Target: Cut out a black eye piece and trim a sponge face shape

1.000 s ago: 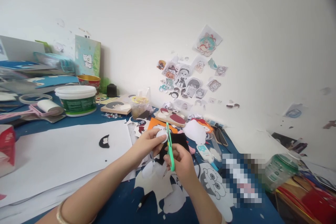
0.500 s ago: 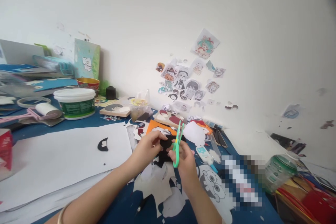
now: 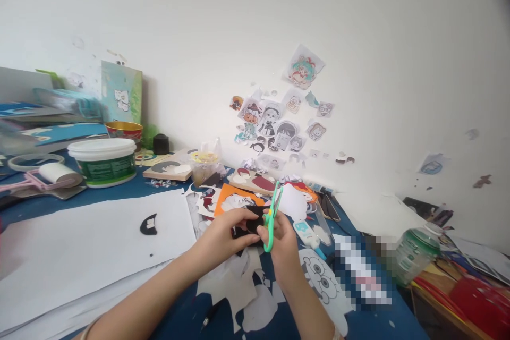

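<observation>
Black paper (image 3: 255, 223) is pinched between the thumb and fingers of my left hand (image 3: 233, 231). My right hand (image 3: 281, 236) is closed around green-handled scissors (image 3: 272, 218), whose blades point up and away from me beside the paper. The right fingertips are close against the black paper; whether they also grip it I cannot tell. Below the hands lie white paper scraps (image 3: 229, 281). To the left, a black mouth-shaped cutout with white teeth (image 3: 149, 224) rests on a large white sheet (image 3: 95, 244).
A paper SpongeBob face (image 3: 322, 279) and a glue bottle (image 3: 308, 236) lie to the right. Behind the hands are orange paper (image 3: 225, 196) and a plastic cup (image 3: 204, 166). A white-lidded tub (image 3: 102, 162) stands left, a green-lidded jar (image 3: 416, 255) right.
The view has shifted slightly to the right. My left hand has shifted its grip on the black paper, with its thumb now lower. The scissors remain in my right hand.
</observation>
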Demonstrator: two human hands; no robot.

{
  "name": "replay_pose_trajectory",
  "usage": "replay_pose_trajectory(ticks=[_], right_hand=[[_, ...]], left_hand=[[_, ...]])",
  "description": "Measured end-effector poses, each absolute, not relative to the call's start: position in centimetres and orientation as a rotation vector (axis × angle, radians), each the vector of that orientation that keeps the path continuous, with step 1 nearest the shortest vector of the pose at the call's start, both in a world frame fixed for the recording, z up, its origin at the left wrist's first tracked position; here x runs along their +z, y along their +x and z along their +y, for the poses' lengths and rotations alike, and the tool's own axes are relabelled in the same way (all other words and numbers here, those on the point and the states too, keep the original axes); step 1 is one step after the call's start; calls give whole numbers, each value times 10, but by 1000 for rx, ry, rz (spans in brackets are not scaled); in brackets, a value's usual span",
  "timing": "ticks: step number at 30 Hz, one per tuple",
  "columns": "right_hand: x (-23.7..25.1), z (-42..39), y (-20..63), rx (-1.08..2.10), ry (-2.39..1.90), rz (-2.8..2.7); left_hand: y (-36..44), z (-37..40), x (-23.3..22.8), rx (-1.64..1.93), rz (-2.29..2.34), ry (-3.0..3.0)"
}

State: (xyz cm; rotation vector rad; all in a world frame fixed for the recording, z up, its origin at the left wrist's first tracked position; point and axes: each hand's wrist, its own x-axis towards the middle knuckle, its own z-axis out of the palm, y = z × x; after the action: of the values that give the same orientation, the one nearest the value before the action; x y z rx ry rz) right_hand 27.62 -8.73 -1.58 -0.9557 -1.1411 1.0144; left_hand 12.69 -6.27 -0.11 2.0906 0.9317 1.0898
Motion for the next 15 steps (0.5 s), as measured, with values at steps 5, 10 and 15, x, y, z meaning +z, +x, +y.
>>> replay_pose_trajectory(ticks=[5,10,15], right_hand=[[-14,-88,278,1005,-932,-1147],[-13,-88,279,1000,-921,-1165],[-15,-88,277,954,-996,-1129]], left_hand=[[131,-60,-5,1035,910,1977],[133,-61,-6,971,812,1811],[134,-68,0,944,862,1917]])
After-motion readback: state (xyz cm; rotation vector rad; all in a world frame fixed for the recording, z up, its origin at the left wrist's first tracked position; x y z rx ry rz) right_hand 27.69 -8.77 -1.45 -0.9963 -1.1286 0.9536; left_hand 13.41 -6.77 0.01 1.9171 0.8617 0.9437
